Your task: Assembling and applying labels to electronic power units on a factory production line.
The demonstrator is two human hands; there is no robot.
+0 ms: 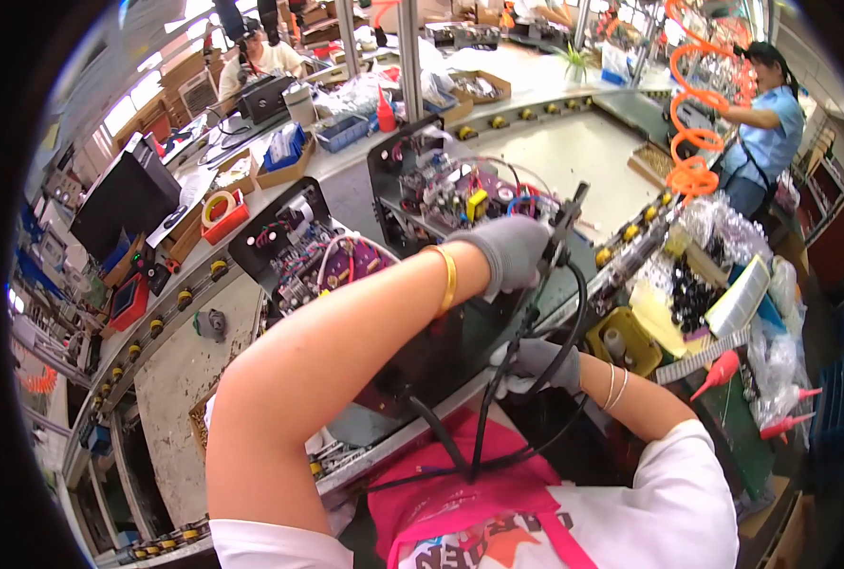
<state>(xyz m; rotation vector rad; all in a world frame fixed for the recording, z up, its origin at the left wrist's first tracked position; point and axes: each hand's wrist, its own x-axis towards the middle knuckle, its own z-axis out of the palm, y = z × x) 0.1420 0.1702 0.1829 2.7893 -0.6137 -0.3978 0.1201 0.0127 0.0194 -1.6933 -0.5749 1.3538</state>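
Observation:
My left hand (pixel 515 254), in a grey glove, reaches across in front of me and is closed around a long black clamp-like tool (pixel 566 226). A thick black cable (pixel 578 294) curves down from this tool. Lower and to the right, my right hand (pixel 539 367), also gloved in grey, is closed on the black cable, its fingertips partly hidden. More cable loops hang over my pink apron (pixel 450 450). Beyond my left hand stands an open electronic unit (pixel 469 190) with bare wires and boards. A second open unit (pixel 332 261) is partly covered by my left forearm.
A roller conveyor (pixel 621 242) runs around the work area. On the right are a yellow bin (pixel 626 339), plastic bags and red-tipped bottles (pixel 721 372). An orange coiled hose (pixel 695 142) hangs near a person in blue (pixel 768 133). Left are a monitor (pixel 123 204) and tape rolls (pixel 218 209).

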